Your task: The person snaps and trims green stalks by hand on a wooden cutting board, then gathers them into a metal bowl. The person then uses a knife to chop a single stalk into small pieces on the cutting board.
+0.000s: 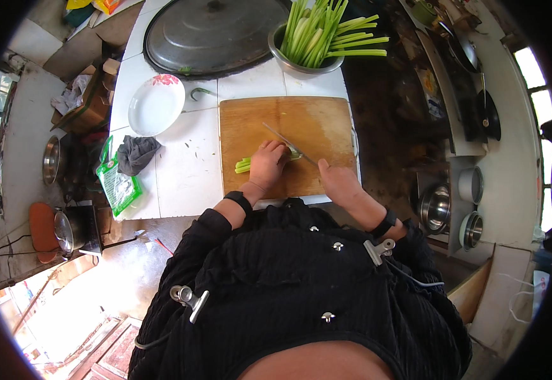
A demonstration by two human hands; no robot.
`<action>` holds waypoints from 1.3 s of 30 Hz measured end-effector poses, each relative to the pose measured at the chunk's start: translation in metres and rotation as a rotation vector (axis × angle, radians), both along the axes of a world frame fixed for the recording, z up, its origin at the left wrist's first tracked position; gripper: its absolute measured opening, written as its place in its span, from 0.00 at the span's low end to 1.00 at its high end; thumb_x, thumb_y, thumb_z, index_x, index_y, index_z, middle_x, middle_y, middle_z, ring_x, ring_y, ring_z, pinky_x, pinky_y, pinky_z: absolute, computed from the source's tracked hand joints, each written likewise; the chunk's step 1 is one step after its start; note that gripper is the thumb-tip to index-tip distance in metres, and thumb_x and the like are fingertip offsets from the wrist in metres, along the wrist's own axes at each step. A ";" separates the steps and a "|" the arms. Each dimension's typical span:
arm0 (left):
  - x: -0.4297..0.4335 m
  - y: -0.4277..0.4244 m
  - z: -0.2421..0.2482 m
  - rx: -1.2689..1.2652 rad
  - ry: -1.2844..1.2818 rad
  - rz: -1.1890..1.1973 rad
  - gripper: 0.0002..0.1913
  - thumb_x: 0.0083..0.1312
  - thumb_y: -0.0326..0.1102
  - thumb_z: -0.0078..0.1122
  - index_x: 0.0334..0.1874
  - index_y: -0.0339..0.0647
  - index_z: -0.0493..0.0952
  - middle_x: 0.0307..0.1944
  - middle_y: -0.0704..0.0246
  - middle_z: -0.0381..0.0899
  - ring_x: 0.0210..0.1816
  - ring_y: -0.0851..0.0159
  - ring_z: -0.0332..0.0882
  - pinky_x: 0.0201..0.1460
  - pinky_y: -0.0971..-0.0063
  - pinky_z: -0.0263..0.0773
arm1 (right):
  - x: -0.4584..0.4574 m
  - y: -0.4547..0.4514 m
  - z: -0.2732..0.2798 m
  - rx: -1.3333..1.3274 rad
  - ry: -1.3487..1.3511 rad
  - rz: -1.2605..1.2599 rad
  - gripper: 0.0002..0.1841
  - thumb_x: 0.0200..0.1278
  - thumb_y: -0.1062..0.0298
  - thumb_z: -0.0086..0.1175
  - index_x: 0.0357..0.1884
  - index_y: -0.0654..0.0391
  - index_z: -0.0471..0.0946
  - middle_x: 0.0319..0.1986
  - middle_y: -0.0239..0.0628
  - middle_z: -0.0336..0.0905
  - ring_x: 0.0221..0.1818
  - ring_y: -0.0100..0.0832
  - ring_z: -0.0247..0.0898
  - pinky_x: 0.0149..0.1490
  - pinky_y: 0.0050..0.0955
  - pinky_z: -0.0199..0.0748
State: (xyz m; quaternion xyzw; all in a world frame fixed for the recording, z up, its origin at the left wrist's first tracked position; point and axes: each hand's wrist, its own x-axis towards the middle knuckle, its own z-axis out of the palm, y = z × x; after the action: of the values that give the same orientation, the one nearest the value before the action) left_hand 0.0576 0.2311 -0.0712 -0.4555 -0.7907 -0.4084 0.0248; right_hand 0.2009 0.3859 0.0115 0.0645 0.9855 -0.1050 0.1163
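On the wooden cutting board (257,116), a short bundle of green celery stalks (243,165) lies crosswise. My left hand (268,164) presses down on the bundle, its fingers curled over the stalks and hiding their middle. A kitchen knife (289,143) slants across the board, its blade against the stalks just right of my left fingers. My right hand (340,183) is closed around the knife's handle, which is hidden in the fist. Behind the board, a metal bowl (304,71) holds many long celery stalks (314,35), some jutting out to the right.
A large dark metal lid (214,40) covers the back of the white tiled counter (181,185). Left of the board are a white floral plate (156,107), a crumpled grey cloth (136,154) and a green plastic packet (121,185). Metal bowls (435,209) sit on a shelf at right.
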 end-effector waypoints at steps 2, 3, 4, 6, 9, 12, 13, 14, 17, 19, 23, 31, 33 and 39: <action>-0.003 0.001 0.001 -0.035 -0.081 0.032 0.07 0.51 0.28 0.59 0.33 0.44 0.76 0.35 0.67 0.77 0.42 0.53 0.74 0.40 0.61 0.73 | -0.003 0.003 -0.003 -0.007 -0.022 -0.026 0.07 0.59 0.73 0.43 0.38 0.61 0.64 0.21 0.50 0.77 0.26 0.53 0.76 0.31 0.50 0.72; -0.006 0.002 0.002 -0.062 -0.113 0.056 0.07 0.51 0.27 0.59 0.33 0.44 0.76 0.34 0.67 0.77 0.42 0.53 0.74 0.40 0.61 0.74 | -0.004 0.005 -0.005 -0.027 -0.013 -0.045 0.07 0.59 0.72 0.44 0.39 0.61 0.64 0.21 0.50 0.77 0.26 0.53 0.76 0.32 0.50 0.72; -0.008 0.002 0.003 -0.067 -0.142 0.075 0.06 0.51 0.27 0.58 0.32 0.45 0.76 0.33 0.66 0.76 0.43 0.53 0.74 0.39 0.61 0.74 | -0.006 0.007 -0.006 -0.054 0.002 -0.057 0.07 0.59 0.72 0.44 0.39 0.61 0.64 0.21 0.50 0.77 0.26 0.54 0.75 0.32 0.50 0.72; -0.010 0.003 0.005 -0.129 -0.151 0.100 0.07 0.52 0.27 0.57 0.33 0.45 0.76 0.34 0.67 0.76 0.43 0.53 0.74 0.38 0.60 0.74 | -0.008 0.011 -0.009 -0.094 0.037 -0.086 0.08 0.59 0.72 0.45 0.39 0.61 0.63 0.21 0.50 0.77 0.27 0.54 0.75 0.32 0.51 0.72; -0.010 0.003 0.009 -0.209 -0.086 0.091 0.07 0.52 0.27 0.57 0.33 0.45 0.76 0.36 0.66 0.76 0.43 0.53 0.74 0.37 0.60 0.74 | -0.009 0.011 -0.013 -0.090 0.050 -0.115 0.09 0.58 0.73 0.46 0.39 0.61 0.63 0.22 0.50 0.77 0.28 0.55 0.75 0.33 0.51 0.72; -0.007 0.004 0.010 -0.180 0.022 0.105 0.07 0.52 0.27 0.58 0.33 0.45 0.76 0.37 0.66 0.75 0.42 0.54 0.74 0.38 0.60 0.74 | -0.008 0.006 -0.016 -0.030 0.000 -0.089 0.09 0.58 0.74 0.45 0.40 0.61 0.63 0.23 0.51 0.77 0.29 0.55 0.76 0.33 0.50 0.72; -0.005 0.005 0.009 -0.171 0.038 0.096 0.07 0.52 0.27 0.58 0.33 0.44 0.75 0.37 0.66 0.75 0.41 0.54 0.74 0.39 0.61 0.74 | -0.008 0.004 -0.017 -0.031 0.012 -0.072 0.09 0.57 0.74 0.45 0.40 0.61 0.63 0.23 0.51 0.77 0.29 0.55 0.76 0.33 0.50 0.72; -0.006 0.004 0.008 -0.092 0.094 0.082 0.06 0.52 0.27 0.58 0.33 0.44 0.75 0.37 0.66 0.75 0.41 0.54 0.74 0.40 0.62 0.74 | -0.008 0.003 -0.018 -0.039 0.008 -0.046 0.09 0.57 0.75 0.45 0.40 0.61 0.63 0.23 0.51 0.78 0.29 0.54 0.76 0.33 0.50 0.72; -0.009 0.002 0.002 0.020 0.148 -0.029 0.05 0.52 0.27 0.57 0.32 0.43 0.76 0.36 0.65 0.74 0.42 0.55 0.73 0.43 0.65 0.73 | -0.009 0.001 -0.017 -0.028 -0.003 -0.085 0.09 0.57 0.75 0.45 0.40 0.62 0.63 0.24 0.51 0.78 0.29 0.54 0.76 0.33 0.50 0.73; -0.010 0.002 -0.003 0.003 0.106 -0.119 0.05 0.52 0.27 0.57 0.32 0.42 0.76 0.36 0.66 0.74 0.42 0.56 0.72 0.45 0.67 0.72 | -0.010 -0.001 -0.015 -0.011 -0.007 -0.078 0.09 0.57 0.75 0.44 0.39 0.62 0.63 0.24 0.52 0.78 0.29 0.54 0.76 0.33 0.50 0.73; -0.011 0.005 -0.010 -0.005 0.117 -0.096 0.04 0.53 0.27 0.56 0.30 0.42 0.76 0.37 0.66 0.75 0.43 0.57 0.72 0.46 0.68 0.72 | -0.007 -0.002 -0.005 -0.016 0.001 -0.102 0.08 0.57 0.76 0.44 0.39 0.62 0.63 0.23 0.52 0.77 0.28 0.54 0.76 0.32 0.50 0.73; -0.010 0.001 -0.011 -0.055 -0.010 -0.092 0.05 0.54 0.28 0.60 0.32 0.40 0.79 0.40 0.65 0.79 0.43 0.55 0.75 0.46 0.66 0.73 | -0.008 0.004 0.014 -0.041 -0.044 -0.019 0.08 0.59 0.72 0.47 0.38 0.61 0.62 0.21 0.52 0.76 0.27 0.56 0.74 0.33 0.51 0.71; -0.010 0.001 -0.012 -0.028 0.000 -0.089 0.05 0.54 0.29 0.61 0.33 0.39 0.79 0.39 0.65 0.79 0.42 0.55 0.76 0.46 0.66 0.73 | -0.008 0.007 0.016 -0.057 -0.056 -0.002 0.09 0.59 0.72 0.47 0.38 0.61 0.62 0.21 0.52 0.76 0.28 0.56 0.74 0.33 0.51 0.71; -0.001 -0.003 -0.016 0.006 -0.008 -0.043 0.04 0.54 0.29 0.61 0.32 0.39 0.79 0.38 0.64 0.79 0.41 0.54 0.76 0.44 0.65 0.74 | -0.020 0.006 -0.007 -0.024 -0.042 0.027 0.07 0.57 0.74 0.46 0.38 0.62 0.63 0.21 0.51 0.76 0.28 0.54 0.75 0.33 0.50 0.72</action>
State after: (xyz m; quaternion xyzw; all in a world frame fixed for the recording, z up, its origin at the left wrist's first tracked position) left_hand 0.0569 0.2286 -0.0875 -0.4704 -0.7797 -0.4131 0.0142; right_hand 0.1813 0.3922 0.0050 0.0521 0.9823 -0.1140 0.1391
